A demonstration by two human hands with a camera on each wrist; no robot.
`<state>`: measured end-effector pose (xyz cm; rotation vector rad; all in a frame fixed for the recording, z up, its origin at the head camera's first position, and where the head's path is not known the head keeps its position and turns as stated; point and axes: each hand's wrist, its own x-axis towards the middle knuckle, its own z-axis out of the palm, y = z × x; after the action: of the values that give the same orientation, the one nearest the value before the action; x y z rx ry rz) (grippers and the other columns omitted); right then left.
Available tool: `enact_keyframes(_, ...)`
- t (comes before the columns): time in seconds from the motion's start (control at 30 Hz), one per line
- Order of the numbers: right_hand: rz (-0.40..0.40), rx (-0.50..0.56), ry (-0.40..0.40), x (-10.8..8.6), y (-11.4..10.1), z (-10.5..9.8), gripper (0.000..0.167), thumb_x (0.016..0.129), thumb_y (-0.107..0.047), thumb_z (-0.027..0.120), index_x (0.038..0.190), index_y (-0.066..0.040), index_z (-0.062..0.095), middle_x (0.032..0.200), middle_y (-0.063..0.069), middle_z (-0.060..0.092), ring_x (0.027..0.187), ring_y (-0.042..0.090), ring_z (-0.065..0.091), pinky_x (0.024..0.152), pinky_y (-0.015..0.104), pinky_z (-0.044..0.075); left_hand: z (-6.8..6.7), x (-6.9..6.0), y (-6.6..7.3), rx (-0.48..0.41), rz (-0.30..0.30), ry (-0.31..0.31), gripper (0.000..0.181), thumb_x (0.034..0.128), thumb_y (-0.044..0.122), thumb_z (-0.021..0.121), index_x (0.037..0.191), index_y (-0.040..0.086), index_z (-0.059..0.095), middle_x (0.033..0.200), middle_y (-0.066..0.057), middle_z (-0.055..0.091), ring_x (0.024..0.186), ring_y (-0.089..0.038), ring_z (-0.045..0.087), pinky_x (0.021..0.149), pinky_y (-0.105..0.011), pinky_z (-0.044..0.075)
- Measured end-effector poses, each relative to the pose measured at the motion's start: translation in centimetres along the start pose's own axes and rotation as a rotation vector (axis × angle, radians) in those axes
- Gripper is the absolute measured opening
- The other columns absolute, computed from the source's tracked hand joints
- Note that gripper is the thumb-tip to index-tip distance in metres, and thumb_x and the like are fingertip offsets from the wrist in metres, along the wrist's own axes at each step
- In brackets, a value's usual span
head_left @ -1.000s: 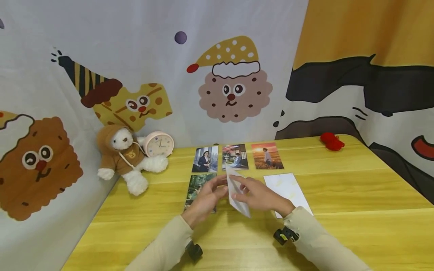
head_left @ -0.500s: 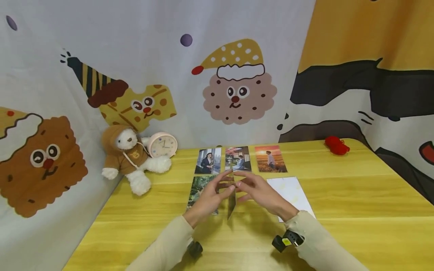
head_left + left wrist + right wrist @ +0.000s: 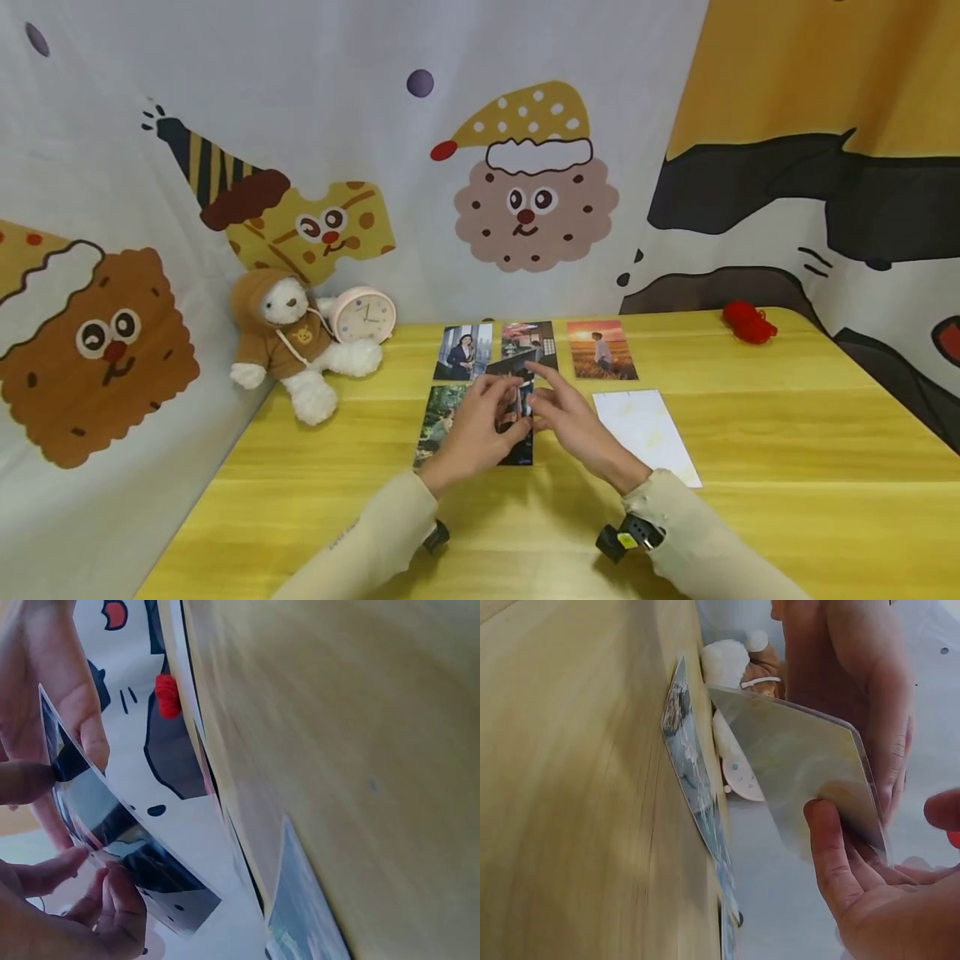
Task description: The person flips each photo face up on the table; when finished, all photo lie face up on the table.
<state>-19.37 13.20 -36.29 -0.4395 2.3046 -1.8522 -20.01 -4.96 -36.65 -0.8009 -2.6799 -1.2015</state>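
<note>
Between both hands a photo card [image 3: 522, 454] is held up over the table, its dark printed face partly towards the head camera. My left hand [image 3: 468, 433] pinches it from the left. From the right, my right hand [image 3: 573, 425] pinches it too, with a digit against the pale back [image 3: 787, 750] in the right wrist view. Beneath and beside it lies a green forest photo [image 3: 435, 421]. Farther back lie a photo of a person in a suit [image 3: 463, 352], a garden photo [image 3: 536, 333] and a sunset field photo [image 3: 602, 350]. A white-backed card [image 3: 645, 433] lies to the right.
A plush bear [image 3: 288, 342] in a brown hoodie sits at the table's back left, beside a round pink clock [image 3: 363, 315]. Red yarn [image 3: 748, 322] lies at the back right. A printed cloth [image 3: 420, 233] hangs behind the yellow wooden table [image 3: 780, 417].
The held card has turned from showing its white side, through edge-on, to showing its dark printed face. Both hands have stayed close together; the head view has shifted slightly.
</note>
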Motion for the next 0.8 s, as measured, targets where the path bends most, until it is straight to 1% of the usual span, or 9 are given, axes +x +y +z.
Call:
enact_keyframes(0.13,0.010,-0.003,0.016,0.1,0.4,-0.2,0.057,0.106,-0.013,0.044,0.159,-0.015,0.024,0.142,0.026,0.055,0.120,0.032,0.063,0.094,0.039,0.057,0.3,0.0,0.0,0.032,0.006,0.003,0.047,0.0966,0.024,0.064,0.139,0.006,0.054,0.128,-0.011,0.053,0.097,-0.018,0.051,0.083,-0.031,0.051)
enact_keyframes(0.23,0.003,0.002,0.005,0.5,0.7,-0.7,0.060,0.103,-0.004,0.046,0.159,-0.012,0.023,0.134,0.027,0.060,0.113,0.031,0.066,0.093,0.039,0.057,-0.1,0.2,-0.1,0.062,0.005,0.010,0.042,0.0955,0.023,0.066,0.133,0.006,0.059,0.129,-0.012,0.053,0.105,-0.023,0.051,0.090,-0.038,0.047)
enact_keyframes(0.33,0.028,0.028,0.004,1.0,1.1,-1.7,0.063,0.102,-0.001,0.047,0.159,-0.013,0.023,0.148,0.028,0.049,0.128,0.037,0.058,0.103,0.046,0.053,-0.9,0.1,-0.5,0.114,-0.046,0.009,0.038,0.0935,0.023,0.068,0.129,0.010,0.063,0.134,-0.014,0.050,0.120,-0.031,0.047,0.096,-0.049,0.045)
enact_keyframes(0.4,0.060,0.065,0.020,1.2,1.3,-2.4,0.065,0.100,0.001,0.049,0.158,-0.015,0.025,0.127,0.025,0.059,0.108,0.029,0.066,0.096,0.043,0.054,-1.7,-0.1,-1.0,0.143,-0.101,-0.001,0.037,0.0924,0.023,0.069,0.127,0.013,0.064,0.136,-0.016,0.049,0.127,-0.035,0.045,0.100,-0.055,0.045)
enact_keyframes(0.47,0.091,0.111,0.034,1.1,1.7,-3.0,0.065,0.099,0.002,0.050,0.157,-0.016,0.026,0.099,0.013,0.053,0.084,0.021,0.058,0.082,0.037,0.050,-2.5,-0.4,-1.8,0.128,-0.143,-0.027,0.038,0.0925,0.022,0.069,0.129,0.015,0.063,0.138,-0.017,0.049,0.127,-0.037,0.049,0.098,-0.055,0.048)
enact_keyframes(0.57,0.124,0.158,0.037,0.7,2.2,-3.7,0.067,0.098,0.003,0.052,0.157,-0.016,0.027,0.102,0.012,0.051,0.086,0.021,0.057,0.081,0.035,0.049,-3.2,-0.8,-2.7,0.025,-0.143,-0.066,0.038,0.0936,0.014,0.067,0.131,0.014,0.062,0.128,-0.016,0.062,0.113,-0.032,0.064,0.091,-0.047,0.056)
enact_keyframes(0.63,0.142,0.176,0.030,0.4,2.4,-4.1,0.069,0.097,0.002,0.052,0.158,-0.016,0.026,0.143,0.026,0.046,0.122,0.032,0.058,0.102,0.040,0.052,-3.3,-0.9,-2.9,-0.063,-0.125,-0.089,0.039,0.0929,0.008,0.065,0.131,0.013,0.062,0.117,-0.014,0.069,0.098,-0.026,0.070,0.081,-0.038,0.059)
enact_keyframes(0.7,0.151,0.169,0.026,0.1,2.5,-4.3,0.070,0.097,0.001,0.054,0.158,-0.016,0.025,0.162,0.029,0.024,0.138,0.040,0.047,0.112,0.051,0.045,-3.2,-0.8,-2.8,-0.137,-0.114,-0.104,0.039,0.0916,0.005,0.065,0.130,0.012,0.063,0.106,-0.012,0.073,0.088,-0.020,0.070,0.074,-0.029,0.059)
enact_keyframes(0.8,0.138,0.138,0.014,-0.1,2.6,-4.6,0.071,0.096,0.002,0.055,0.158,-0.015,0.026,0.158,0.030,0.033,0.122,0.029,0.059,0.110,0.051,0.047,-2.8,-0.6,-2.9,-0.219,-0.135,-0.122,0.043,0.0886,0.003,0.067,0.131,0.011,0.062,0.099,-0.012,0.072,0.081,-0.018,0.068,0.070,-0.025,0.057)
